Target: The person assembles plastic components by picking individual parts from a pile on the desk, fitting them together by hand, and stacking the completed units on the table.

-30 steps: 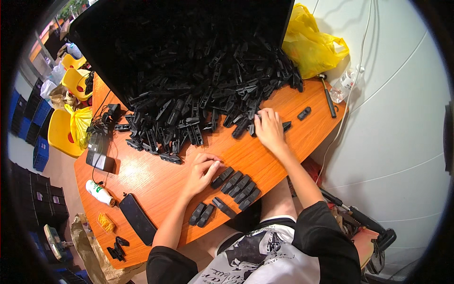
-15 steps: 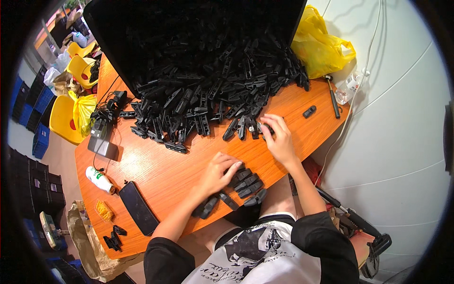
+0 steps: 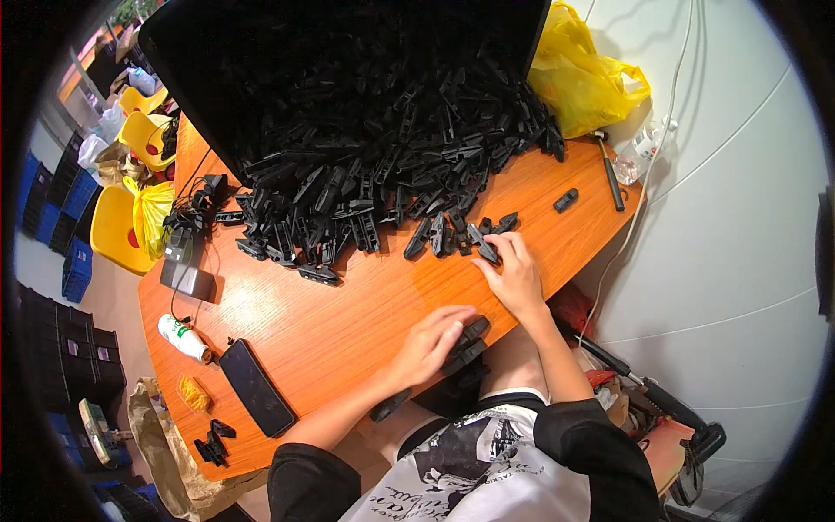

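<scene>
A big heap of black plastic parts (image 3: 374,165) covers the far half of the orange wooden table (image 3: 330,322). My right hand (image 3: 515,277) is at the heap's near edge, fingertips pinching one black plastic piece (image 3: 484,247). My left hand (image 3: 430,344) lies flat, fingers apart, on a short row of black pieces (image 3: 470,341) at the table's near edge. One more black piece (image 3: 389,405) sticks out past that edge beside my left forearm.
A yellow bag (image 3: 583,78), a clear bottle (image 3: 639,152) and a thin tool (image 3: 609,174) sit at the far right. A lone black piece (image 3: 565,200) lies nearby. A phone (image 3: 257,387), a white bottle (image 3: 183,337), a black box (image 3: 187,280) with cables and yellow chairs (image 3: 130,226) are to the left.
My left hand has slid the row of black pieces toward the table's near edge. My right hand stays at the heap's edge, now on another piece.
</scene>
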Demonstrator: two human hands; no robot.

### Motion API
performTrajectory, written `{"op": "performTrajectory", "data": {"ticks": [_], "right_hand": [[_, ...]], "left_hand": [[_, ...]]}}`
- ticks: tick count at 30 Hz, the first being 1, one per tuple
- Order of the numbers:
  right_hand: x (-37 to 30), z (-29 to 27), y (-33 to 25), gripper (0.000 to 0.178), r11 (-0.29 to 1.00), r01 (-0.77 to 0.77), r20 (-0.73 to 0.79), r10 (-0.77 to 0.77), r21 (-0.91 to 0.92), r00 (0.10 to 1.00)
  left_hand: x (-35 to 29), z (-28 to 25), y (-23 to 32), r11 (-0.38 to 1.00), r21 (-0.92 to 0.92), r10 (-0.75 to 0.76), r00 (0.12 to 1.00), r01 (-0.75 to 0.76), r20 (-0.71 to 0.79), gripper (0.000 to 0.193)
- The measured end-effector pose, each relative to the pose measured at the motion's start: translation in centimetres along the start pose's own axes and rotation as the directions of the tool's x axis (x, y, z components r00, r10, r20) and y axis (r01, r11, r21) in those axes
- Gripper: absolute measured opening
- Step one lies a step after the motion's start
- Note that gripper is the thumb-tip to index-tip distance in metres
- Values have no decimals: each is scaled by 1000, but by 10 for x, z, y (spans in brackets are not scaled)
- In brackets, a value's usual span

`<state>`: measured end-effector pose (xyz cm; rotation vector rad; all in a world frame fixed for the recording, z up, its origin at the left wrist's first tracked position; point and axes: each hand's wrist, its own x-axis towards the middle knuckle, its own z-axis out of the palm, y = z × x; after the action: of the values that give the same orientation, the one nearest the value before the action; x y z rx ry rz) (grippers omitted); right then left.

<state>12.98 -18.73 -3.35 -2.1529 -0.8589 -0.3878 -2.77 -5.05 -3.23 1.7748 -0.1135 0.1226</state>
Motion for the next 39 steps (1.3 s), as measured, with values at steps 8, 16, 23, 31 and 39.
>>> {"op": "performTrajectory", "data": {"ticks": [8, 16, 23, 31, 39], "right_hand": [[-43, 9, -55, 23, 903, -338, 16, 346, 267, 938], [-55, 9, -66, 15, 911, -194, 291, 87, 364, 953], [16, 14, -24, 17, 982, -177, 98, 170, 72, 981], [16, 17, -19, 29, 986, -162, 171, 155, 30, 973], [-28, -1, -22, 16, 719, -314, 352, 103, 620, 931]], "left_hand": [[8, -16, -13, 985, 107, -95, 950, 132, -298, 30], [8, -13, -15, 878, 474, 205, 945, -62, -255, 34], [11, -20, -20, 813, 571, 254, 951, -111, -177, 39], [13, -33, -21, 873, 472, 254, 942, -126, -218, 31], [16, -39, -19, 897, 433, 203, 950, -84, -236, 26]]}}
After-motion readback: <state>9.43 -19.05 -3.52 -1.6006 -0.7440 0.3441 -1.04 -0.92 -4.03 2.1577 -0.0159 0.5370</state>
